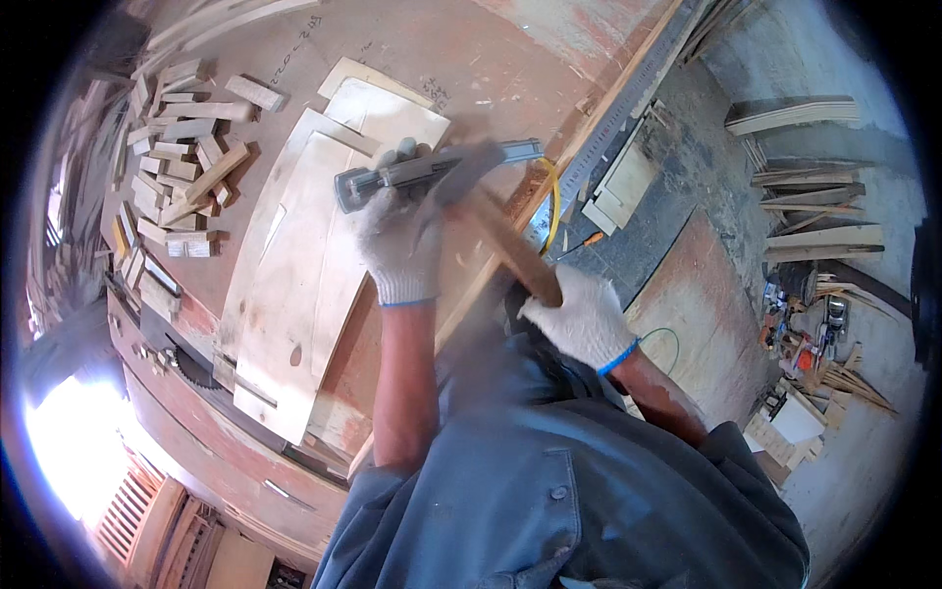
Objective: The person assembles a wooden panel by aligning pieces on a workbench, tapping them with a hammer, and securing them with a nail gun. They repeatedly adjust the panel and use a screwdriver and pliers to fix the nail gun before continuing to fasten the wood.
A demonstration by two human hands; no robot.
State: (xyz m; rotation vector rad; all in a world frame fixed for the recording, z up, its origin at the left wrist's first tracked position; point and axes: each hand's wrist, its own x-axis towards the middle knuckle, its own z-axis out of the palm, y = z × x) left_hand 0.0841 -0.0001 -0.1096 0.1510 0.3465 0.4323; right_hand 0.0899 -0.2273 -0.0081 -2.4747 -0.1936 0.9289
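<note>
My left hand (pixel 400 240), in a white knit glove, grips a long grey metal tool (pixel 432 167) lying across pale curved plywood pieces (pixel 294 285) on the reddish workbench (pixel 442 59). My right hand (pixel 581 316), also gloved, holds the wooden handle of a hammer (pixel 510 245). The hammer's head is blurred right at the metal tool, next to my left hand. Both forearms come up from my blue shirt at the bottom.
Several small wood blocks (pixel 177 167) lie heaped at the bench's far left. A long metal ruler rail (pixel 628 93) runs along the bench's right edge. Offcut boards (pixel 814 206) and tools (pixel 805 344) lie on the concrete floor at right. A yellow hose (pixel 555 201) hangs by the rail.
</note>
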